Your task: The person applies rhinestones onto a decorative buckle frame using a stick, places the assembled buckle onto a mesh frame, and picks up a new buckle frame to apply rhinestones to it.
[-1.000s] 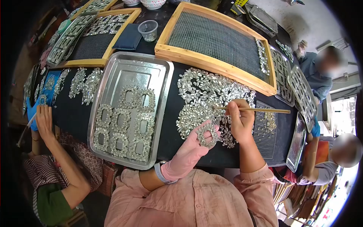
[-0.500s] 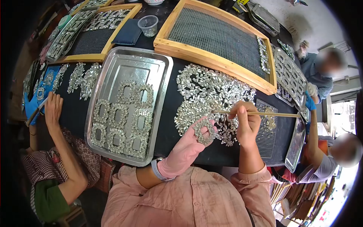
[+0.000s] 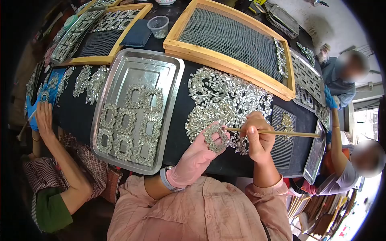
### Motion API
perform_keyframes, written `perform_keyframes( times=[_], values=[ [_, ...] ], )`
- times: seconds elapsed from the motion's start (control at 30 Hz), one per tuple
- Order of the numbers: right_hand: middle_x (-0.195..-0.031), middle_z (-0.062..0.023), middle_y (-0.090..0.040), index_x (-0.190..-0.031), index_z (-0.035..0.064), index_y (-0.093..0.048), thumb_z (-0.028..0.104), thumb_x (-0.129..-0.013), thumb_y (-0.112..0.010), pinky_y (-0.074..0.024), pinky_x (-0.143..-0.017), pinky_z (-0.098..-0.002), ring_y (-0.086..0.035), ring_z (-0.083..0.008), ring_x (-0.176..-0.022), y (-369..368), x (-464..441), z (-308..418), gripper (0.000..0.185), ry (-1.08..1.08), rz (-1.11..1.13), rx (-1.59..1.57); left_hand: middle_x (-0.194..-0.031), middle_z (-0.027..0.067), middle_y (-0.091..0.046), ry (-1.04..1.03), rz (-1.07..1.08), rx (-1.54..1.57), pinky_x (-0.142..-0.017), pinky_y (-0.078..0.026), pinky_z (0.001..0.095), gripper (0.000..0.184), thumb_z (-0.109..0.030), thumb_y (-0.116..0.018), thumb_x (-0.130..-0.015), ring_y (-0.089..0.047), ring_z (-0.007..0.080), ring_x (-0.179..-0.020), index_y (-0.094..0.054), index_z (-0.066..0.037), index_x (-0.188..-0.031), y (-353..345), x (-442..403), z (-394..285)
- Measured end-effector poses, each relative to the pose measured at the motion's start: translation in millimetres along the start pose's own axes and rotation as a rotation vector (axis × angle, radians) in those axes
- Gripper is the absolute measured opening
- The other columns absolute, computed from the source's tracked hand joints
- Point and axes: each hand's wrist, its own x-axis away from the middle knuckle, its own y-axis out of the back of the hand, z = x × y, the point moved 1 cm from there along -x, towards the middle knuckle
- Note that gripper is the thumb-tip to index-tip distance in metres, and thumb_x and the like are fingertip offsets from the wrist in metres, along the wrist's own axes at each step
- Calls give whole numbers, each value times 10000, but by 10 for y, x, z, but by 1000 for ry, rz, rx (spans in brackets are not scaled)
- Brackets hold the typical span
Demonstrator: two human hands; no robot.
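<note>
In my pink-gloved left hand (image 3: 191, 160) is a rectangular rhinestone ring (image 3: 217, 137), its frame studded with clear stones round an open middle. My bare right hand (image 3: 259, 136) pinches a thin wooden stick (image 3: 295, 133) lying nearly level, and its left tip is at the ring's upper right edge. Whether the tip touches a stone is too small to tell. Behind both hands spreads a loose pile of clear pointed stones (image 3: 229, 94). To the left, a metal tray (image 3: 138, 66) bears several similar rings (image 3: 126, 121).
A wood-framed mesh screen (image 3: 233, 34) lies behind the pile. A grooved dark board (image 3: 281, 148) with small gold-toned stones (image 3: 286, 122) is at my right. A plastic cup (image 3: 158, 27) stands behind the tray. Co-workers sit at left and right, one wearing a blue glove (image 3: 34, 108).
My right hand has dropped slightly, and the stick's tip has come down onto the ring's edge area. The co-worker's bare hand on the left has shifted left.
</note>
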Motion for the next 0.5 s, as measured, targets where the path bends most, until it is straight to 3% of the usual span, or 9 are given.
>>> perform_keyframes(
  times=[0.07,0.5],
  values=[
    [-679,-40,-589,-758,62,-582,93,-895,-583,-408,-723,-361,-507,-195,-660,-5,2,18,140,8,15,5,-1395,113,-349,9,-13,89,-1113,-302,350,749,134,-395,-762,-391,221,-1295,-173,-26,-1459,-8,-1,-16],
    [-655,-30,-583,-737,69,-605,92,-869,-616,-423,-688,-384,-492,-210,-564,-61,-53,95,135,110,54,103,-1420,117,-338,20,-21,73,-1113,-299,353,752,135,-381,-758,-386,226,-1305,-172,-29,-1461,-10,11,-25]
  ],
)
